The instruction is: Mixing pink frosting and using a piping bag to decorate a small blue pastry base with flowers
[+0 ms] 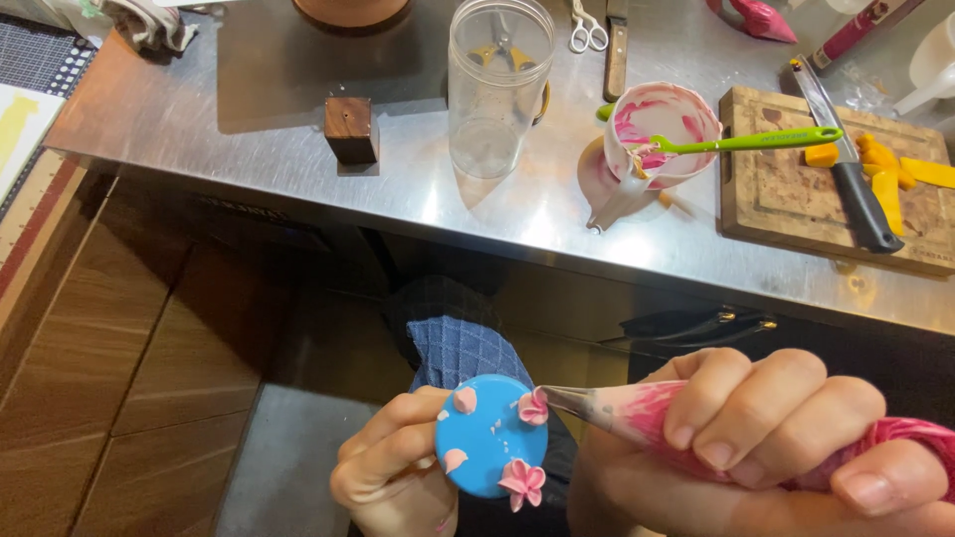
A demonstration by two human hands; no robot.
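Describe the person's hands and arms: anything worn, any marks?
Both hands are bare: no gloves, rings or watch visible. The left hand shows only fingers and part of the palm; the wrist is cut off by the frame edge. The right hand has short, unpainted nails. No sleeves show on either side, and no forearms are in view. I see no clear smears on the fingers.

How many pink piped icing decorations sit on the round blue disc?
4: one at the round blue disc's top, one at the piping bag's metal tip, one lower left, one full flower at bottom.
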